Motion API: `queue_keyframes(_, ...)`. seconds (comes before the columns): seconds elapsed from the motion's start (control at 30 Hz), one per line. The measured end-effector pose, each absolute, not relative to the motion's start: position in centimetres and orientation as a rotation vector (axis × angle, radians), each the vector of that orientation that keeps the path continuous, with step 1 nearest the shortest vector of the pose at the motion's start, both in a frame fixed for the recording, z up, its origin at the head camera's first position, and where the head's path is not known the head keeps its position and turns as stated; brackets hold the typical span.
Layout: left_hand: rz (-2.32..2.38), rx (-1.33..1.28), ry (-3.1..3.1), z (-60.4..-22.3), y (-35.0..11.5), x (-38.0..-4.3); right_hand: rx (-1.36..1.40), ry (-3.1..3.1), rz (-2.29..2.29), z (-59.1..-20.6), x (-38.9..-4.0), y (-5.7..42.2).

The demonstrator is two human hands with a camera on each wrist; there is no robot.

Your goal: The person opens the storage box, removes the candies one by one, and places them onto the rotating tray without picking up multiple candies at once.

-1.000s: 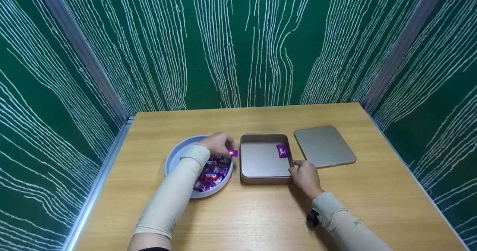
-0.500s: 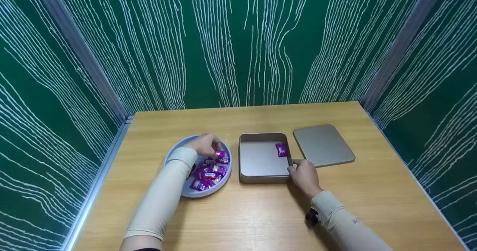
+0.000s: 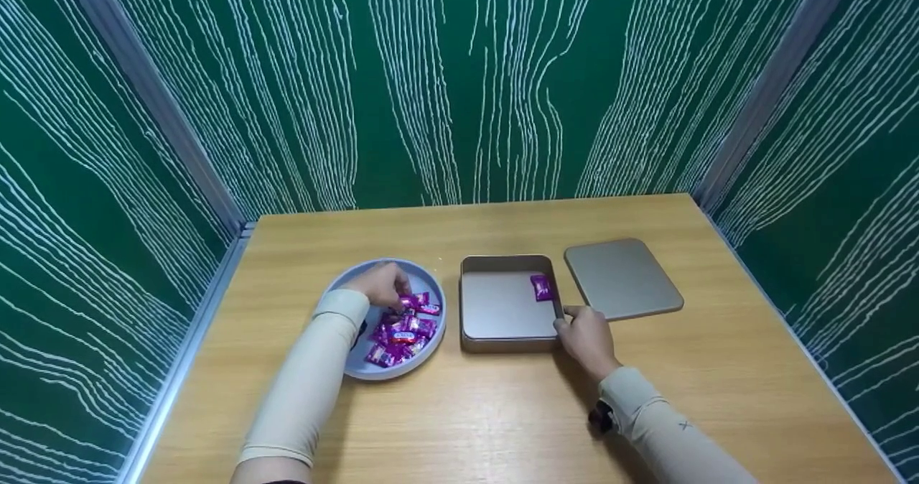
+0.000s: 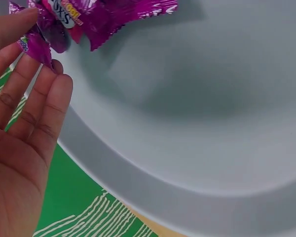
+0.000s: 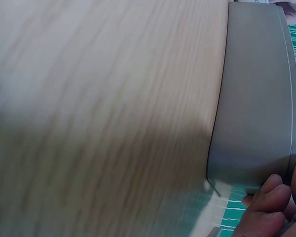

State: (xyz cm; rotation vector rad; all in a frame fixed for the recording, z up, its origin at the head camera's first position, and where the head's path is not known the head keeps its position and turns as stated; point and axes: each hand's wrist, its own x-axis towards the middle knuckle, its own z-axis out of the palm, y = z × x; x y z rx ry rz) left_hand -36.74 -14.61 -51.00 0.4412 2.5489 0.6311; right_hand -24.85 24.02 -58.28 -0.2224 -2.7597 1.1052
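My left hand [image 3: 380, 284] reaches into a round, pale blue tray [image 3: 336, 365] holding a small heap of purple-wrapped candies [image 3: 403, 338]. In the left wrist view, its thumb and fingers pinch one wrapped candy [image 4: 37, 47] at the heap's edge. A square metal tin [image 3: 511, 345] without its lid stands to the right of the tray. One purple candy [image 3: 541, 288] lies inside, against the tin's right wall. My right hand [image 3: 587, 337] grips the tin's near right corner; the right wrist view shows curled fingers [image 5: 271, 202] against the outside wall.
The tin's flat lid [image 3: 623, 277] lies on the wooden table [image 3: 459, 412] behind and to the right of the tin. Green panels [image 3: 402, 96] with white wavy lines enclose the table at the back and both sides.
My left hand has moved left from the tray's right rim, back over the candies. The candy it held a second ago appears set down in the tray. My right hand and the tin stay put.
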Motion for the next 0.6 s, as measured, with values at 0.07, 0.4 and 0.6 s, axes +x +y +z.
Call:
queue_keyframes(0.07,0.604,0.467,2.559,-51.15,-14.66,-36.72,-0.216,-2.753,1.097,-58.4,-24.83,23.95)
queue_keyframes(0.4,0.552,0.483,2.573,-51.35,-14.33,-36.94,-0.194,-2.734,1.068,-58.41,-24.78,23.97)
queue_keyframes(0.6,0.585,0.405,2.55,-50.92,-13.79,-37.32,-0.184,-2.737,1.063,-58.47,-24.79,23.96)
